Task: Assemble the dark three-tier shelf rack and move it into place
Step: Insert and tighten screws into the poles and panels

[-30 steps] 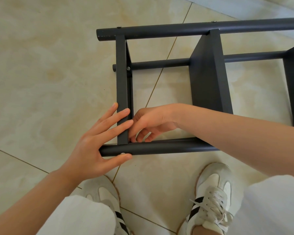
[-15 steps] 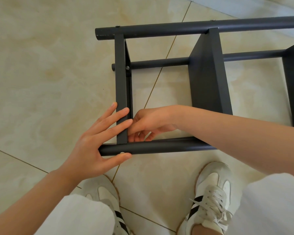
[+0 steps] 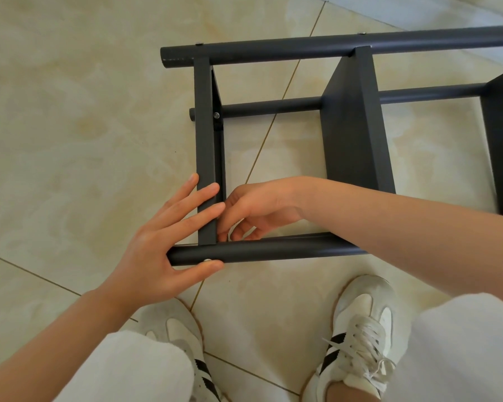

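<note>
- The dark shelf rack (image 3: 352, 134) lay on its side on the tiled floor (image 3: 70, 126), just ahead of two white sneakers (image 3: 363, 329)
- The left hand (image 3: 157, 250) rested at the rack's near corner, fingers (image 3: 198, 198) straight and slightly spread across the flat crossbar (image 3: 205, 126), thumb against the near tube (image 3: 273, 250) beside a screw head (image 3: 207, 260)
- The right hand (image 3: 262, 204) sat inside that corner with fingers curled; whether they pinched anything could not be told
</note>
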{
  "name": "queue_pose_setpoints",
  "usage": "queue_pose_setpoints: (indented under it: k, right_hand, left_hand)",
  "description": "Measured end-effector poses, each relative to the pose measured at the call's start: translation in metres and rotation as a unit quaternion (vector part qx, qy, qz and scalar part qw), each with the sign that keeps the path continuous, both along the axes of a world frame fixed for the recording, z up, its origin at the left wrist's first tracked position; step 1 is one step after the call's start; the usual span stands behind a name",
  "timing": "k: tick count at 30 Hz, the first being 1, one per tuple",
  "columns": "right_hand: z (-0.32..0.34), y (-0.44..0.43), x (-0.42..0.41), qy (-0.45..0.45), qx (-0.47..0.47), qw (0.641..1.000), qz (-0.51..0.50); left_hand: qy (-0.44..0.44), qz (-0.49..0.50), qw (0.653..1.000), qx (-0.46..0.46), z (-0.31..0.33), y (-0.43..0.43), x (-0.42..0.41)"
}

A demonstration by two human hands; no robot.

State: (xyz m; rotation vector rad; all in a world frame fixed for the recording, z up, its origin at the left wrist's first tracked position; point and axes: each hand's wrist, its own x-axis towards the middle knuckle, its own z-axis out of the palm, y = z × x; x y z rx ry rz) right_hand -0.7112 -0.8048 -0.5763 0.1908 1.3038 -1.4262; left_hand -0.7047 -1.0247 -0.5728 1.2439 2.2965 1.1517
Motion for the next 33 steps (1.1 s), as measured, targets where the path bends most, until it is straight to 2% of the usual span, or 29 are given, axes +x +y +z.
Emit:
queue_pose_setpoints:
  k: [6,13,17,25,33]
  right_hand:
    - [0.000,-0.002,-0.002,0.005,0.021,1.000,0.008]
    - [-0.001,-0.007,-0.001,-0.035,0.020,0.999,-0.003]
    - [0.003,-0.006,-0.002,-0.010,0.050,0.999,0.005]
    - [0.003,-0.001,0.001,-0.020,0.028,0.999,-0.005]
    - [0.009,-0.010,-0.007,-0.018,0.112,0.993,0.027]
  left_hand:
    - [-0.003,0.001,1.000,0.000,-0.001,-0.001,0.000]
    - [0.003,0.001,1.000,0.004,0.000,0.000,0.000]
    - [0.006,0.002,1.000,0.003,-0.001,0.000,0.000]
    - [0.006,0.003,1.000,0.004,-0.001,0.001,0.001]
    - [0.003,0.002,1.000,0.008,-0.004,0.000,0.000]
